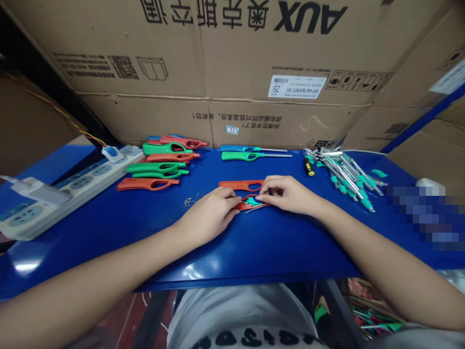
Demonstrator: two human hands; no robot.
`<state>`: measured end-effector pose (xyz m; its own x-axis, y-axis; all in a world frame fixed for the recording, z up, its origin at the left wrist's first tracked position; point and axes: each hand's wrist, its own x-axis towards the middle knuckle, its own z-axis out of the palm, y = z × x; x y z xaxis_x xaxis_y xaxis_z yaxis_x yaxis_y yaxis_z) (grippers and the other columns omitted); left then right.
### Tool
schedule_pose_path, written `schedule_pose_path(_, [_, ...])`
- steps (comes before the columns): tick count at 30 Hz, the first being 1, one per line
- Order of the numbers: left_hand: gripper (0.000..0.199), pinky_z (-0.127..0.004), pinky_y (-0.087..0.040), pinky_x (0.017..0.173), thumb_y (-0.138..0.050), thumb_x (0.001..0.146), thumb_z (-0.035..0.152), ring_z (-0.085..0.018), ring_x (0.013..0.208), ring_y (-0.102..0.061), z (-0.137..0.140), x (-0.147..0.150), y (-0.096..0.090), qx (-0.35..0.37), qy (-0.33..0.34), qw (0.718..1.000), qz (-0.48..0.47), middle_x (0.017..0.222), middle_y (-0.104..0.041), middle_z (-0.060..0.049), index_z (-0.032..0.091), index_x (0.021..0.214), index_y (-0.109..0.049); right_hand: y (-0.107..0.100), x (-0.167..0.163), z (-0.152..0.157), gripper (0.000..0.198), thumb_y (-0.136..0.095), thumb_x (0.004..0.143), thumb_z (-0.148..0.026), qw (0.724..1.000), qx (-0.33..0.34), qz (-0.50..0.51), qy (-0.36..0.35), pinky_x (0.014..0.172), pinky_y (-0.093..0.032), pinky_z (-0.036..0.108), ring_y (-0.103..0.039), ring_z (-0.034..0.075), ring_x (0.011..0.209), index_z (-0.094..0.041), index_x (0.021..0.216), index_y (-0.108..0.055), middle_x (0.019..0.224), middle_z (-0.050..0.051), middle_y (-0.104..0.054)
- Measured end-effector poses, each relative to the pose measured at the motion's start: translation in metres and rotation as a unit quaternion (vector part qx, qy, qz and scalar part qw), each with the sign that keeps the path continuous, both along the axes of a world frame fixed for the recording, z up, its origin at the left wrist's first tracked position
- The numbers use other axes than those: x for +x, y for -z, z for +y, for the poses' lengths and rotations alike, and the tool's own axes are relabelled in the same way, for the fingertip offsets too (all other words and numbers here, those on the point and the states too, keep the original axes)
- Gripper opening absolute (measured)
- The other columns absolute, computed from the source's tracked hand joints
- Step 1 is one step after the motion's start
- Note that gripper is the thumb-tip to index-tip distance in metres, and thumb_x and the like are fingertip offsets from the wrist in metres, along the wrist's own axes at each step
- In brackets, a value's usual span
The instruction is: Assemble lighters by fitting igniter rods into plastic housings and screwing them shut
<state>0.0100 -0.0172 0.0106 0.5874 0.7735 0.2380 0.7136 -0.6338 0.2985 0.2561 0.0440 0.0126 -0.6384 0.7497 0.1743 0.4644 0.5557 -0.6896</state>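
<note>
My left hand (214, 213) is closed around the left end of an orange lighter shell half (242, 206) lying on the table. Inside that half sits a teal plastic part (253, 201), with thin wires along the near side. The fingers of my right hand (285, 194) are bent and pinched at the right of the teal part; the fingertips partly cover it. Just behind, the other orange shell half (232, 185) with its trigger loop lies flat, close to my right fingertips. Several small screws (188, 201) are scattered left of my left hand.
Orange and green lighter bodies (148, 183) line up at left beside a white power strip (65, 194). A blue lighter (240, 148) and a green lighter (238, 156) lie at the back. At right are a yellow-black screwdriver (309, 167) and piled metal tubes (350, 177). Cardboard (232, 82) stands behind.
</note>
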Motion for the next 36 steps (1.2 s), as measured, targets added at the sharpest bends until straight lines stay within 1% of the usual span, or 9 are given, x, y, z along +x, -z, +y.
schedule_pose_path(6, [0.022,-0.039,-0.055,0.092,-0.058,0.097,0.017,-0.024,0.098,-0.064,0.0,0.0,0.001,0.006,0.016,1.0,-0.006,0.105,-0.067,-0.011,0.015,0.113,-0.073,0.005,-0.001,0.0,0.022,-0.07,0.088,-0.038,0.999,0.017,-0.028,-0.012,0.062,-0.04,0.026,-0.053,0.012,0.066,-0.017,0.08,-0.071,0.08,0.003,-0.064])
schedule_pose_path(11, [0.025,-0.039,-0.056,0.087,-0.052,0.101,0.022,-0.023,0.093,-0.064,-0.002,0.001,-0.002,0.025,0.016,0.999,0.033,0.102,-0.067,-0.011,0.014,0.11,-0.074,0.008,-0.004,-0.001,0.025,-0.072,0.086,-0.041,0.999,0.031,-0.042,0.013,0.058,-0.035,0.025,-0.051,0.012,0.064,-0.017,0.078,-0.071,0.077,0.002,-0.063])
schedule_pose_path(15, [0.026,-0.04,-0.056,0.087,-0.051,0.101,0.022,-0.023,0.091,-0.064,-0.003,0.002,-0.003,0.029,0.014,0.998,0.051,0.101,-0.066,-0.011,0.014,0.108,-0.074,0.007,-0.005,-0.001,0.024,-0.075,0.083,-0.04,0.998,0.022,-0.053,0.024,0.057,-0.034,0.024,-0.048,0.011,0.062,-0.018,0.077,-0.071,0.076,0.001,-0.062])
schedule_pose_path(22, [0.022,-0.04,-0.055,0.091,-0.055,0.099,0.018,-0.024,0.096,-0.063,0.0,0.001,0.002,0.013,0.023,1.0,0.002,0.103,-0.066,-0.011,0.014,0.109,-0.074,0.005,-0.008,-0.002,0.021,-0.076,0.083,-0.038,0.997,0.023,-0.071,0.033,0.06,-0.035,0.023,-0.05,0.01,0.064,-0.018,0.078,-0.072,0.078,0.001,-0.064])
schedule_pose_path(30, [0.025,-0.04,-0.055,0.093,-0.052,0.1,0.016,-0.024,0.1,-0.063,-0.001,0.0,0.001,0.008,0.023,1.0,0.011,0.106,-0.065,-0.012,0.014,0.114,-0.072,0.004,-0.009,-0.003,0.016,-0.076,0.084,-0.032,0.996,0.017,-0.078,0.032,0.062,-0.035,0.024,-0.056,0.012,0.069,-0.018,0.078,-0.072,0.082,0.002,-0.068])
schedule_pose_path(36, [0.024,-0.04,-0.055,0.093,-0.056,0.097,0.014,-0.023,0.1,-0.064,0.002,0.0,0.002,0.02,0.025,0.999,-0.004,0.106,-0.066,-0.01,0.017,0.116,-0.071,0.002,-0.009,-0.004,0.012,-0.075,0.084,-0.027,0.995,0.028,-0.086,0.03,0.063,-0.036,0.024,-0.056,0.012,0.069,-0.017,0.077,-0.071,0.082,0.002,-0.069])
